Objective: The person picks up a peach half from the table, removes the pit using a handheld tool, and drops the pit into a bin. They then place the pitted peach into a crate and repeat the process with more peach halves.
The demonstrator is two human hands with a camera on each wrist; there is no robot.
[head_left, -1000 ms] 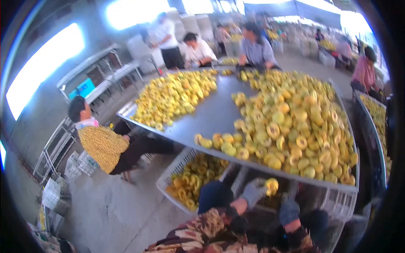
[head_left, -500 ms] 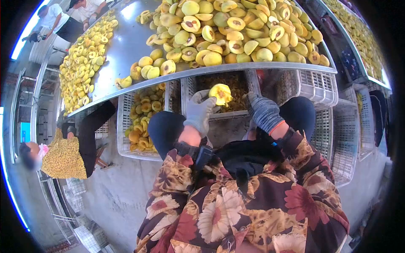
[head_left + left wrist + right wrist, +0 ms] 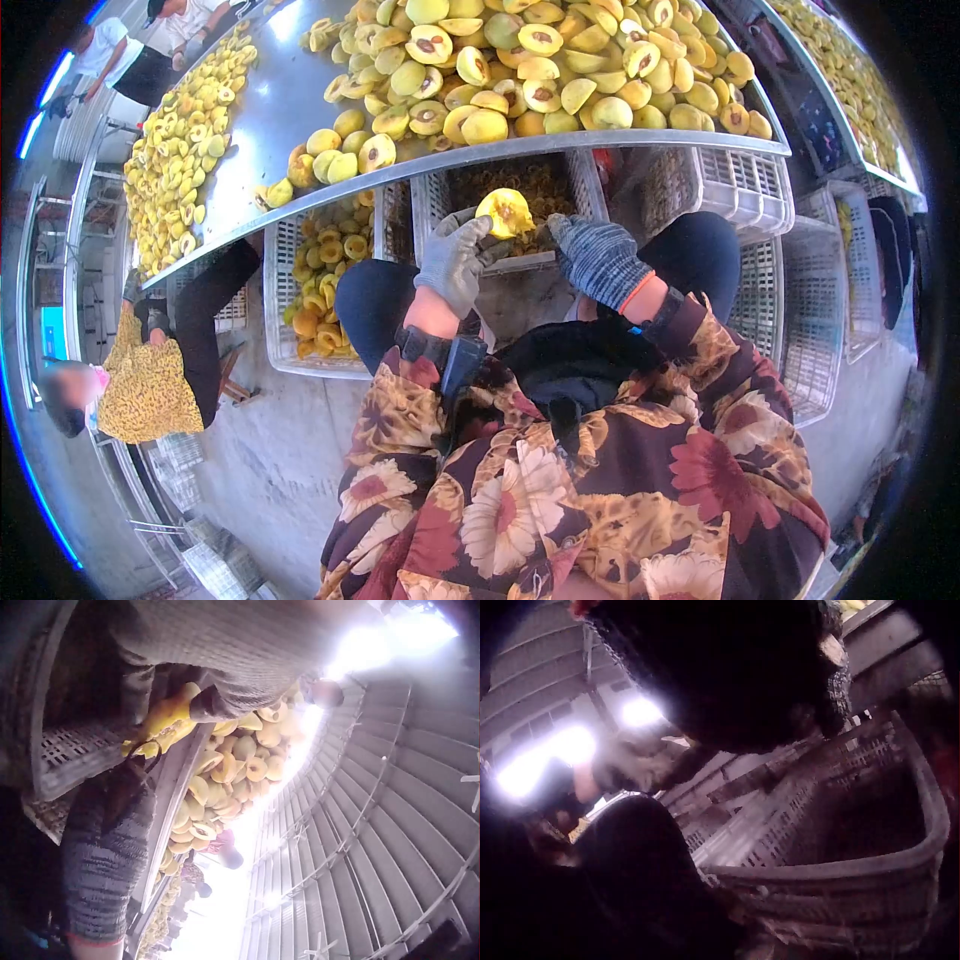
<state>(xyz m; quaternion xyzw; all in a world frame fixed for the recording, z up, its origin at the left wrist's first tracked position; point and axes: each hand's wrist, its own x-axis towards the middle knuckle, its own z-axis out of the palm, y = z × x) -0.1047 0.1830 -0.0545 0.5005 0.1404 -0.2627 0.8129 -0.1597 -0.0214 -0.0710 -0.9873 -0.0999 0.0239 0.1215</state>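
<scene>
My left hand (image 3: 452,262), in a grey glove, pinches a yellow peach half (image 3: 506,212) between thumb and fingers, its cut face showing ragged flesh around the middle. Just right of the fruit is my right hand (image 3: 602,262), in a dark striped knit glove, its fingers curled round a small coring tool. In the left wrist view the tool's thin curved metal loop (image 3: 148,752) meets the lower edge of the peach half (image 3: 171,720). A pale wooden handle end (image 3: 831,651) pokes out of the glove in the right wrist view. Under both hands sits a crate (image 3: 592,185) with brownish scraps inside.
A metal table (image 3: 290,75) ahead bears a large heap of peach halves (image 3: 480,85) and a smaller pile (image 3: 180,150). Below its edge stand a crate of peach halves (image 3: 285,345) and other white crates (image 3: 735,195). A person in a yellow patterned top (image 3: 155,385) sits at left.
The head view has tipped down from the room to my lap and hands. My left hand keeps the peach half, and the right hand has come closer to it.
</scene>
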